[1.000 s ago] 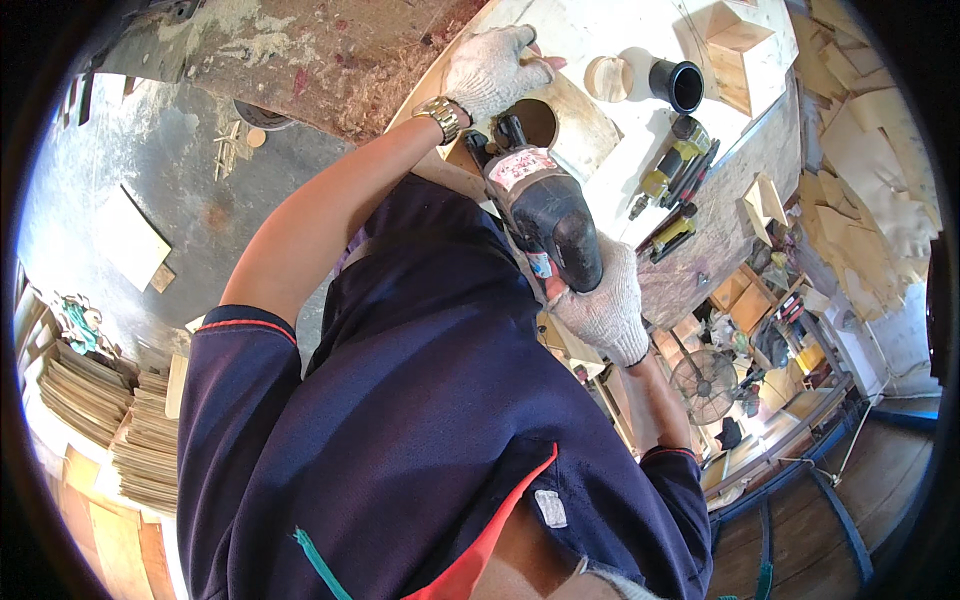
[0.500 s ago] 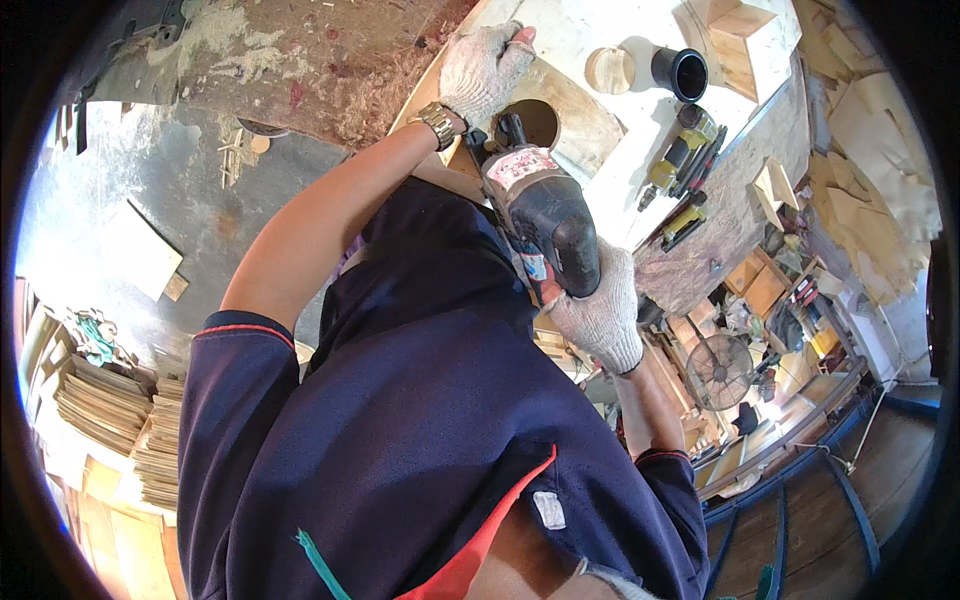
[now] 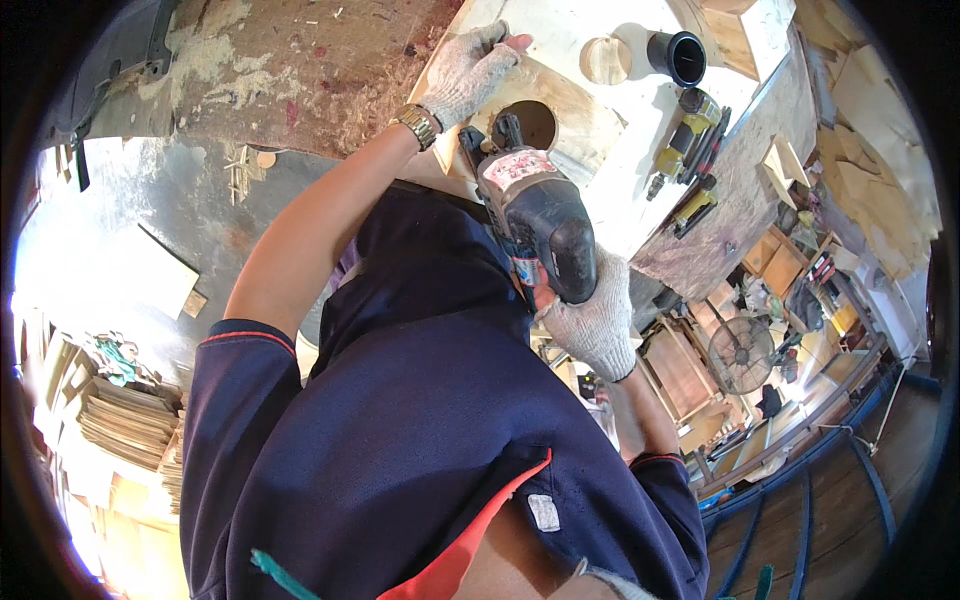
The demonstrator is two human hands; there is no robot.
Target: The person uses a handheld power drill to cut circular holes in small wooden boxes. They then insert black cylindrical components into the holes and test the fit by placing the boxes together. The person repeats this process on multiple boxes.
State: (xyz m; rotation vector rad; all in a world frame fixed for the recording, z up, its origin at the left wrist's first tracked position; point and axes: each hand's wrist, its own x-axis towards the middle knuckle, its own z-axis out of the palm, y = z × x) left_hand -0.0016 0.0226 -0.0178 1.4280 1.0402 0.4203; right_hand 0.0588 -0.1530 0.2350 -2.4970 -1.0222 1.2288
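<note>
My right hand (image 3: 597, 318), in a whitish knit glove, is wrapped round the rear of a black and grey jigsaw (image 3: 545, 215). The jigsaw's front sits at the near-left rim of a round hole (image 3: 532, 120) in a pale wooden board (image 3: 585, 125); its blade is hidden. My left hand (image 3: 468, 78), gloved too and with a gold watch at the wrist, grips the board's left edge, its fingers curled and a bare thumb tip pointing right. Beyond the hole lie a round wooden disc (image 3: 606, 61) and a short black tube (image 3: 678, 58).
Two yellow-and-black power tools (image 3: 688, 135) lie to the board's right. An angled wooden piece (image 3: 735, 40) stands at the far right of the white sheet. A stained brown bench top (image 3: 290, 70) stretches left. A fan (image 3: 741, 355) and stacked thin boards (image 3: 125, 425) stand lower down.
My left hand has shifted slightly left along the board. The jigsaw and my right hand hold almost the same place by the hole. The whole view has turned a little.
</note>
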